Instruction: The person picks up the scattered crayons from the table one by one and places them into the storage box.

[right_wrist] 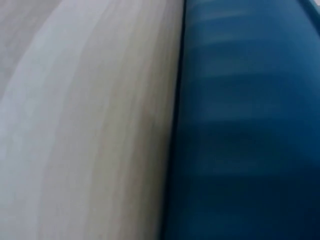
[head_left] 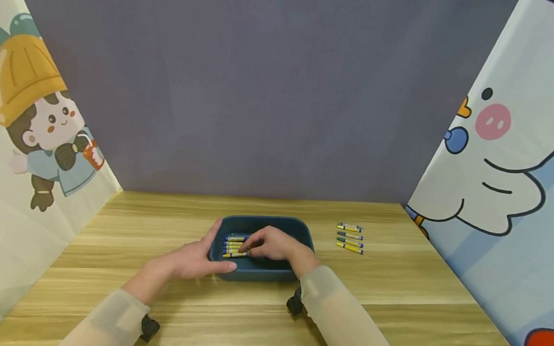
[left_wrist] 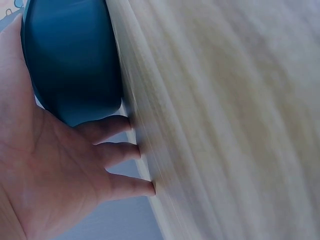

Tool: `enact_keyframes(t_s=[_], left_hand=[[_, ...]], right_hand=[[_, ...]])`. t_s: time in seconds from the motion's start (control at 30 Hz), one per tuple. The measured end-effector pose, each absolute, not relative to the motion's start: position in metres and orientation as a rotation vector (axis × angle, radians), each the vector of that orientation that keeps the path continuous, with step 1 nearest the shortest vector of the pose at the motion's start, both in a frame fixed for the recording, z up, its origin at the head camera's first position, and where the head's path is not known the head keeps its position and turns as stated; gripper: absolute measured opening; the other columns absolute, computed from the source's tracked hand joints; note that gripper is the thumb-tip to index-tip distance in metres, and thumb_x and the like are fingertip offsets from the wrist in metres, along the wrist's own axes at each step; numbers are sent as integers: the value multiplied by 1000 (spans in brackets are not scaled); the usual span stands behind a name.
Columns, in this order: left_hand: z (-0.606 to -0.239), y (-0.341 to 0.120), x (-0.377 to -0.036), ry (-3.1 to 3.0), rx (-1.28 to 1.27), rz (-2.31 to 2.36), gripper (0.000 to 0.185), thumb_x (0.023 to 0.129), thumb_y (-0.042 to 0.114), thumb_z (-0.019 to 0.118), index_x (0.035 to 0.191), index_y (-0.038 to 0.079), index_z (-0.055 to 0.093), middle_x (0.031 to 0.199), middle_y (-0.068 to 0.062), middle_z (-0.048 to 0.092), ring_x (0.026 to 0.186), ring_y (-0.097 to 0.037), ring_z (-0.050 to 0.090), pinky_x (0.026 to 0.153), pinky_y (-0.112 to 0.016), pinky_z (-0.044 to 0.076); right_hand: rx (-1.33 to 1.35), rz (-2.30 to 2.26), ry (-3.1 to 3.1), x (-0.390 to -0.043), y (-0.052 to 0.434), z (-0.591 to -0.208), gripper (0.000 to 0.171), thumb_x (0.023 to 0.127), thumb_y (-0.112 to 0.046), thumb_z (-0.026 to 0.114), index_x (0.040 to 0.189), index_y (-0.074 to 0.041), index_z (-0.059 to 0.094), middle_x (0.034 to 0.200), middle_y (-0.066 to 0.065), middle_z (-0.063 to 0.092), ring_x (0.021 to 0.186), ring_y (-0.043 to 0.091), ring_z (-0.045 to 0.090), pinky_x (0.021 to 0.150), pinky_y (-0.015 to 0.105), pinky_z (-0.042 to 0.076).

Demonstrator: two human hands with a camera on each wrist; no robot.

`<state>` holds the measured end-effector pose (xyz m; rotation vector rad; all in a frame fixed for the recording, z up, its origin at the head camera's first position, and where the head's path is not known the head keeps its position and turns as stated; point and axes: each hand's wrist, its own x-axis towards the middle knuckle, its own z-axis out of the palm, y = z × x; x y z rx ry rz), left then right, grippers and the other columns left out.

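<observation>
A dark blue plastic bin (head_left: pixel 270 276) stands on the table. Several crayons (head_left: pixel 235 238) with yellow and blue wrappers lie side by side at its left end. My right hand (head_left: pixel 272 243) reaches down into the bin, thumb and fingertips pinching the right end of the nearest yellow crayon (head_left: pixel 234 255). My left hand (head_left: pixel 193 258) is spread around the bin's left end, its thumb along the front wall. In the left wrist view, straight fingers (left_wrist: pixel 120 155) of that hand touch the tabletop beside the bin (left_wrist: pixel 75 55). The right wrist view shows only the bin wall (right_wrist: pixel 245 130) and table, without the hand.
To the right of the bin, several more crayons (head_left: pixel 350 235) lie in a loose column on the wooden table (head_left: pixel 154 313). A grey backdrop (head_left: pixel 263 87) rises behind the table, with cartoon-printed panels (head_left: pixel 503 208) at both sides.
</observation>
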<state>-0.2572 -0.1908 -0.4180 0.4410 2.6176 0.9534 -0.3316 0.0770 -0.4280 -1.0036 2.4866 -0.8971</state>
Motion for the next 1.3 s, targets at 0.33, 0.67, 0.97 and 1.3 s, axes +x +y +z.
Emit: enact_keyframes(t_s=[0.33, 0.67, 0.97, 1.3], left_hand=[[-418, -194, -257, 2615, 438, 965, 129, 96, 69, 75, 176, 29, -17, 160, -30, 55, 108, -26, 67, 92, -45, 53], [-419, -195, -258, 2619, 435, 962, 129, 95, 70, 75, 176, 29, -17, 155, -29, 58, 103, -25, 67, 89, -43, 53], [-418, -193, -256, 2622, 414, 929, 130, 95, 73, 74, 176, 28, -17, 159, -30, 55, 108, -28, 71, 95, -50, 56], [-420, -192, -255, 2647, 389, 903, 133, 91, 75, 76, 176, 29, -16, 161, -33, 53, 105, -28, 71, 101, -54, 55]], right_hand=[[-987, -861, 2504, -333, 73, -429, 18, 104, -18, 79, 118, -24, 87, 125, -3, 82, 106, 7, 71, 97, 33, 59], [-988, -859, 2519, -332, 72, -427, 19, 103, -21, 79, 120, -28, 86, 128, -4, 80, 111, 9, 70, 101, 37, 58], [-973, -990, 2547, -328, 79, -415, 21, 106, -26, 75, 125, -25, 85, 132, -2, 76, 99, 11, 67, 86, 34, 56], [-934, -1201, 2549, -332, 142, -393, 30, 107, -26, 75, 132, -12, 81, 131, 4, 80, 101, 17, 74, 82, 31, 57]])
